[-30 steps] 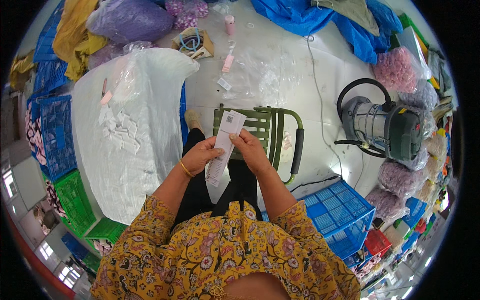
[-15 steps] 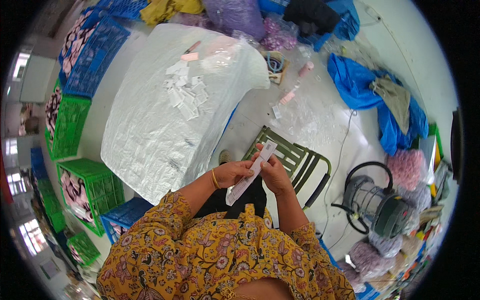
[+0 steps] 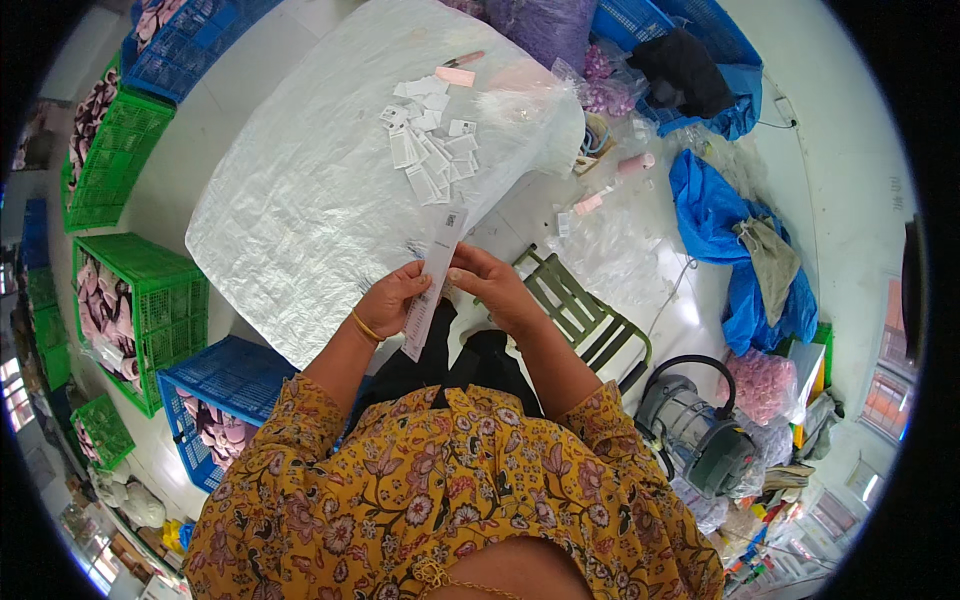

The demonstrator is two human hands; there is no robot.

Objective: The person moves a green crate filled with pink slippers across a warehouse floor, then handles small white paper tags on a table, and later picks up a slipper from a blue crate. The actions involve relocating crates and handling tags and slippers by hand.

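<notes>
A long white paper label strip [image 3: 434, 285] with small print and a dark square code near its top end is held in front of me, slanting up toward the table. My left hand [image 3: 395, 298] has closed on its left edge, thumb on top. At its right edge are the bent fingers of my right hand [image 3: 492, 288], pinching it near the middle. Beyond, a loose pile of white paper tags [image 3: 428, 150] lies on the table with the wrinkled whitish plastic cover [image 3: 290, 200]. A pink slip [image 3: 456, 76] and a slim reddish-dark tool [image 3: 462, 59] lie past the pile.
A green folding chair [image 3: 565, 300] stands right of the table, near a grey canister vacuum-like machine [image 3: 695, 430]. Green crates [image 3: 165, 320] and a blue crate [image 3: 235, 375] with pink-and-black pieces line the left. Blue sheeting [image 3: 705, 205] and clear plastic [image 3: 620, 250] lie on the right-hand floor.
My hands and the strip have moved left in the view, toward the table's near edge, and the strip stands steeper. The view has turned, so the surroundings have shifted.
</notes>
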